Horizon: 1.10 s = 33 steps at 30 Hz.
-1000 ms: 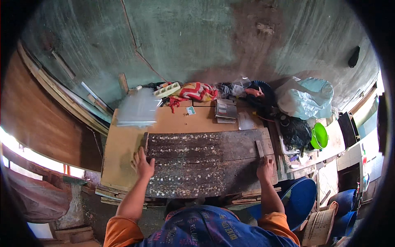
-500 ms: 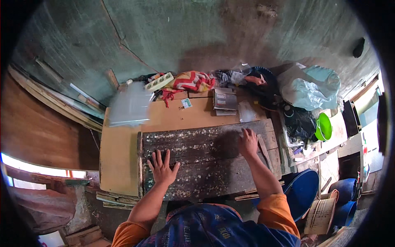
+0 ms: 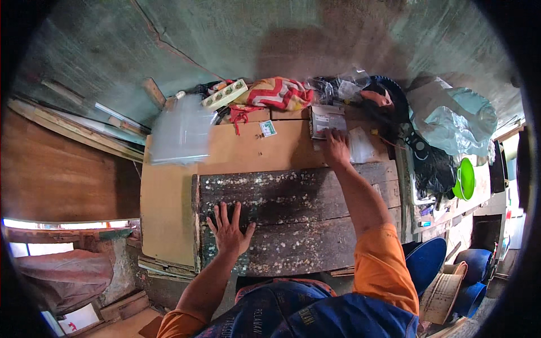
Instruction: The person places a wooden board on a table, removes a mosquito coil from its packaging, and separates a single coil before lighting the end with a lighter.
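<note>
My left hand (image 3: pixel 228 231) lies spread and open on a dark, weathered wooden board (image 3: pixel 284 248) speckled with pale spots. My right hand (image 3: pixel 336 141) reaches past the board's far edge, its fingers curled over the near part of a flat grey packet (image 3: pixel 327 115) on the tan sheet (image 3: pixel 166 219). Beside the packet are a translucent plastic piece (image 3: pixel 360 145) and, to the left, a small white-and-green card (image 3: pixel 268 128).
Along the green wall are stacked clear sheets (image 3: pixel 177 135), a power strip (image 3: pixel 224 93), red patterned cloth (image 3: pixel 276 93) and pale bags (image 3: pixel 456 124). A green bucket (image 3: pixel 464 179) and blue containers (image 3: pixel 422 265) stand right. Timber planks (image 3: pixel 67 121) lean at left.
My right hand has moved from the board's right side forward onto the grey packet. My left hand has moved rightward from the board's left edge to lie flat on its surface.
</note>
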Each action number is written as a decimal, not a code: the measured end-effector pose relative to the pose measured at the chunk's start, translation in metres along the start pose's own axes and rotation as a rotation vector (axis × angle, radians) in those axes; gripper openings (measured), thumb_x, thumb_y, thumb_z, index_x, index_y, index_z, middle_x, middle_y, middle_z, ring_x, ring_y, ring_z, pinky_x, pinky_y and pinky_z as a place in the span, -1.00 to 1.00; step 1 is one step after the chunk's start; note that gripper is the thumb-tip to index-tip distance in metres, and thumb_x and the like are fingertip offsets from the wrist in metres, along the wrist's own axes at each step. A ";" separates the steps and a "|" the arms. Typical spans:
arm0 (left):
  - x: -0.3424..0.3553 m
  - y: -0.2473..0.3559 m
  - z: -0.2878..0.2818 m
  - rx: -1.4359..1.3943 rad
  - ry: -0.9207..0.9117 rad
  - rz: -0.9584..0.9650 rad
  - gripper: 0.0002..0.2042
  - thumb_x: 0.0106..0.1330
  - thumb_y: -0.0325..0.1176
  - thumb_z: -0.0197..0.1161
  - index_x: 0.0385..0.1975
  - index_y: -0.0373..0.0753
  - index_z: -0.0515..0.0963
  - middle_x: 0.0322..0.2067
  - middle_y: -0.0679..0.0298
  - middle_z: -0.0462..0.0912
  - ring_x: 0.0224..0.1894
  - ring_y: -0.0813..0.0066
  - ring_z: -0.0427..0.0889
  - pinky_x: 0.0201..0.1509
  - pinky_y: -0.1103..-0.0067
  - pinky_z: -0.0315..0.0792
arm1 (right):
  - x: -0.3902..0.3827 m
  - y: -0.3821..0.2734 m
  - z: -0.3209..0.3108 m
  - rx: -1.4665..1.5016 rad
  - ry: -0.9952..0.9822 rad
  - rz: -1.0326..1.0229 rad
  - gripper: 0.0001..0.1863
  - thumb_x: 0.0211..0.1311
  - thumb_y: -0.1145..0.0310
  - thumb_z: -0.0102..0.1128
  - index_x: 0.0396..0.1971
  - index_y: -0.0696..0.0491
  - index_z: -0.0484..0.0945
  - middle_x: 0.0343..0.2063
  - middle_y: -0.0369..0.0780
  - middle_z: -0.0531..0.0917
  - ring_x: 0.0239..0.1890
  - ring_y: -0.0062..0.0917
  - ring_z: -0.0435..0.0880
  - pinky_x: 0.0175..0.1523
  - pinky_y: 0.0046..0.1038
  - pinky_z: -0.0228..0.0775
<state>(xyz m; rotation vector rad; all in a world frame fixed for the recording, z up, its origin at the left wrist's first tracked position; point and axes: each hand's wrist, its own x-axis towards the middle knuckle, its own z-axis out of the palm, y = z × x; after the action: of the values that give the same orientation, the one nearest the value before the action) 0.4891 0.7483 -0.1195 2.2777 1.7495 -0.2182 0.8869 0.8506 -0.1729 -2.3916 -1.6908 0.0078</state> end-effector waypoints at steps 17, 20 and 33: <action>0.006 0.026 0.005 0.007 0.024 -0.013 -0.27 0.25 0.22 0.00 0.38 0.10 0.00 0.39 0.06 -0.20 0.44 0.05 -0.30 0.38 -0.03 -0.50 | 0.009 0.034 0.000 0.019 0.069 -0.187 -0.68 0.18 0.38 -0.02 -0.04 0.00 0.42 -0.07 -0.12 0.53 -0.01 -0.22 0.51 0.05 -0.20 0.39; 0.009 0.026 0.006 0.009 0.034 -0.009 -0.27 0.25 0.24 -0.02 0.38 0.11 -0.01 0.39 0.07 -0.20 0.44 0.05 -0.30 0.38 -0.03 -0.51 | 0.011 0.041 0.007 0.092 0.136 -0.208 -0.65 0.12 0.31 0.03 -0.05 -0.02 0.41 -0.02 -0.13 0.48 0.04 -0.24 0.47 0.12 -0.14 0.31; 0.013 0.015 0.005 0.022 0.035 0.004 -0.26 0.24 0.25 -0.02 0.38 0.10 0.01 0.38 0.07 -0.16 0.43 0.03 -0.26 0.38 -0.05 -0.47 | 0.010 0.028 0.012 0.019 0.105 -0.120 -0.54 0.01 0.46 0.09 0.01 0.03 0.35 -0.03 -0.07 0.43 0.02 -0.10 0.43 0.08 -0.17 0.36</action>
<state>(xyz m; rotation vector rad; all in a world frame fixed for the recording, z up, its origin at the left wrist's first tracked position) 0.5068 0.7550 -0.1263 2.3140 1.7676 -0.1984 0.9151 0.8528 -0.1883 -2.2319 -1.7740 -0.1174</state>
